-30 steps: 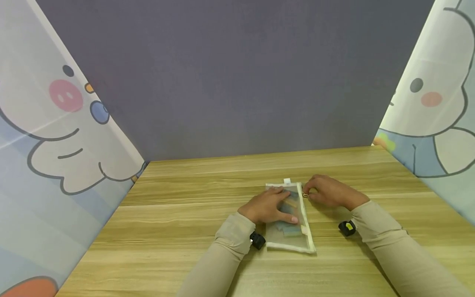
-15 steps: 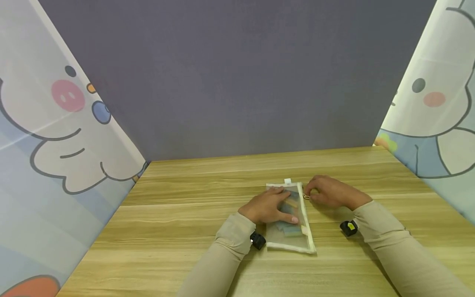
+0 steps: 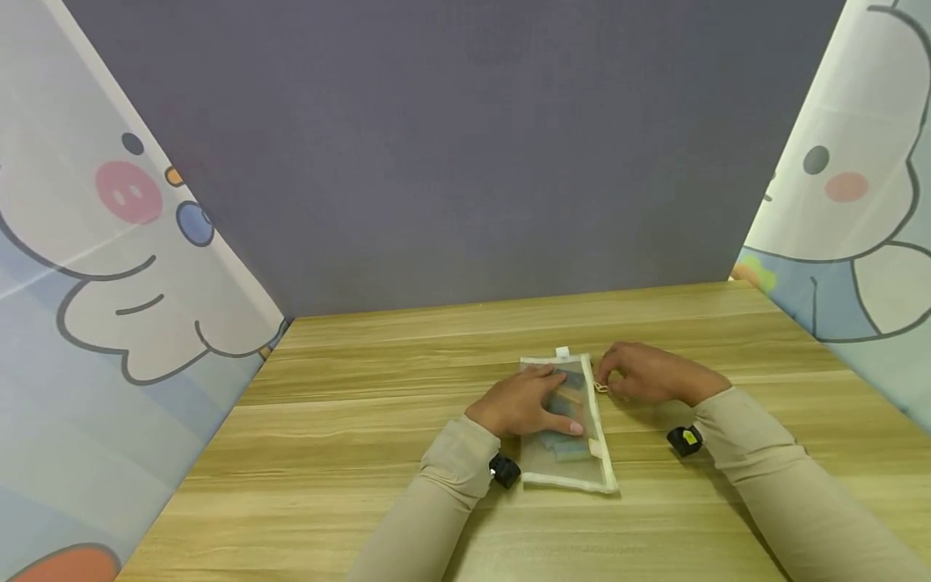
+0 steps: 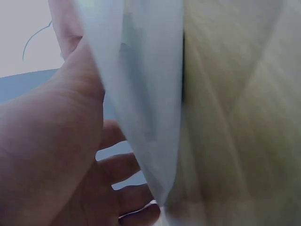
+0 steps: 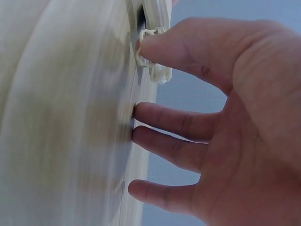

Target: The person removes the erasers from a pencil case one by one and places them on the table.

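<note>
The zip pull slid a tiny bit, and the left hand stayed put

From where I stand, the left hand [image 3: 518, 406] looks the same as a second ago, lying on the left part of the pouch [image 3: 534, 469]. The pouch lies flat on the counter [image 3: 364, 453] and has not really moved. You can see some flat blue things [image 3: 572, 454] through it. On the pouch's right edge, near its far end, is the gold zip pull [image 3: 600, 388]. It has slid a tiny bit along the pouch, toward the near end, and the right hand [image 3: 650, 373] has gone with it. To me that means the zip is being worked slowly. I can't tell if it is being opened or closed.

Now the fingers. The left ones are spread wide on top of the pouch. They hold it down and don't grab it. The right hand is just past the pouch's right edge. Its thumb [image 5: 164, 47] is on the zip pull, and it looks like a pinch with the pointer finger, though that finger is mostly hidden. The other three fingers [image 5: 171, 148] are stretched out, apart from the zip pull, and hold nothing.
</note>
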The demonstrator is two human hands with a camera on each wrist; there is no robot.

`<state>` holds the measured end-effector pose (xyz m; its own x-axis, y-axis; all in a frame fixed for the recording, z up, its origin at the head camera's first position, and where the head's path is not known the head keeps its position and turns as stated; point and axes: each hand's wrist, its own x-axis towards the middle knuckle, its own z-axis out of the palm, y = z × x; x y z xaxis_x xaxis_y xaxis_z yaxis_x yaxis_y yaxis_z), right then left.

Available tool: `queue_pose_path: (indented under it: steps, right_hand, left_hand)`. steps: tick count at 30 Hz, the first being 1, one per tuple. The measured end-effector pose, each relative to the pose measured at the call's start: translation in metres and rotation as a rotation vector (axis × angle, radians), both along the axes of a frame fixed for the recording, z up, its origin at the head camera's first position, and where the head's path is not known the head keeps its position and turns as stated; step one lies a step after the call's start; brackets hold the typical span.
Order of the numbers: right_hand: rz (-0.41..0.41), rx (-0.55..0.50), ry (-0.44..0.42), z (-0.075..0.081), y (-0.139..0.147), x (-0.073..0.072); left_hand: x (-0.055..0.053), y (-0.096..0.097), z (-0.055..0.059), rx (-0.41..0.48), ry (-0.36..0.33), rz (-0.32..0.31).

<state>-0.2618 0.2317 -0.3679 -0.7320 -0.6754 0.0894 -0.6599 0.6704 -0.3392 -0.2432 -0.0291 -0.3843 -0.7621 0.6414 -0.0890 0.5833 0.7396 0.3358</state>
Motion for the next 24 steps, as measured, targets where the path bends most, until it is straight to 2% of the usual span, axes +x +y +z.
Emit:
queue_pose_path:
  steps: [3, 8, 13, 21, 24]
  right_hand:
    - [0.005, -0.001, 0.002, 0.001, -0.001, 0.0]
    - [0.001, 0.003, 0.005, 0.001, -0.002, -0.001]
    - [-0.026, -0.011, -0.003, -0.001, -0.001, -0.001]
    - [-0.043, -0.034, 0.02, -0.003, -0.003, -0.003]
    - [-0.039, -0.023, 0.03, -0.004, -0.003, -0.004]
  left_hand:
    - [0.003, 0.001, 0.003, -0.036, 0.04, -0.013]
    - [0.007, 0.003, 0.009, -0.097, 0.145, -0.058]
    - [0.009, 0.006, 0.01, -0.096, 0.171, -0.092]
    - [0.012, 0.01, 0.01, -0.142, 0.279, -0.083]
    - [0.014, 0.011, 0.012, -0.156, 0.293, -0.076]
